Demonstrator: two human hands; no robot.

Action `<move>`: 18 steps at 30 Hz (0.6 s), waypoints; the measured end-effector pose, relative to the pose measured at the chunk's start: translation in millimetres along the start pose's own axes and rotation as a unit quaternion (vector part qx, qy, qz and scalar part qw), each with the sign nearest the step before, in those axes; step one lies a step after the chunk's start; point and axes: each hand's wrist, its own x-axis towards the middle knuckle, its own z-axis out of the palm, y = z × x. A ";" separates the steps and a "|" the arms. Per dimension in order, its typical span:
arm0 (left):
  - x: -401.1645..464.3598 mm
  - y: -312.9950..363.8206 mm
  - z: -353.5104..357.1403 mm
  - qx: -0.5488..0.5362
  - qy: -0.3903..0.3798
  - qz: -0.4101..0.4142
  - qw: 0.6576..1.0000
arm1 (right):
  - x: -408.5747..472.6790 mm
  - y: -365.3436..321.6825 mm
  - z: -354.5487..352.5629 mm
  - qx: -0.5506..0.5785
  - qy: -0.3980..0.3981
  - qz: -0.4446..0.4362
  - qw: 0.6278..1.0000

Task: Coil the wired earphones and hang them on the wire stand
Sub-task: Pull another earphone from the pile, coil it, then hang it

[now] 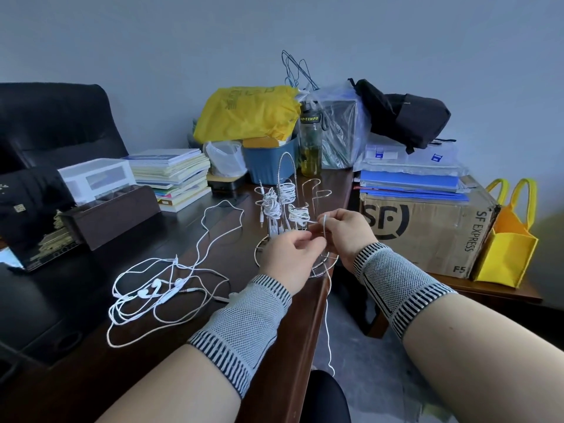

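Note:
A chrome wire stand point(288, 166) stands on the dark desk near its right edge, with three coiled white earphone bundles point(287, 192) hung on its hooks. In front of the stand, my left hand point(288, 254) and my right hand point(348, 232) both pinch a white earphone cable point(324, 222). Its loose end point(327, 325) hangs down past the desk edge. A tangle of loose white earphones point(158, 290) lies on the desk to the left of my hands.
A dark wooden box point(113, 215), a book stack point(174, 175), a blue bin point(270, 161) and a bottle point(310, 141) crowd the back. A cardboard box point(427, 230) and a yellow bag point(509, 242) sit right. The desk edge point(317, 300) runs under my hands.

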 end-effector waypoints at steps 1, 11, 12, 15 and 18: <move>0.9 2.2 4.5 -0.022 -0.032 -0.018 0.999 | 0.5 -0.3 0.6 -0.007 0.004 -0.003 1.000; 20.1 37.2 -29.7 0.062 -0.041 0.044 0.996 | 0.2 -0.6 -1.6 0.030 0.011 0.009 0.999; 24.8 42.8 -36.5 0.089 -0.024 0.067 0.993 | 0.3 -0.1 -1.6 0.036 0.012 0.009 0.999; 39.2 53.0 -47.1 0.162 0.043 0.095 0.981 | 0.9 0.5 -0.2 0.039 0.020 0.017 0.999; 45.4 49.0 -46.5 0.288 0.091 0.075 0.950 | 1.9 -0.9 0.6 0.035 0.026 0.024 0.999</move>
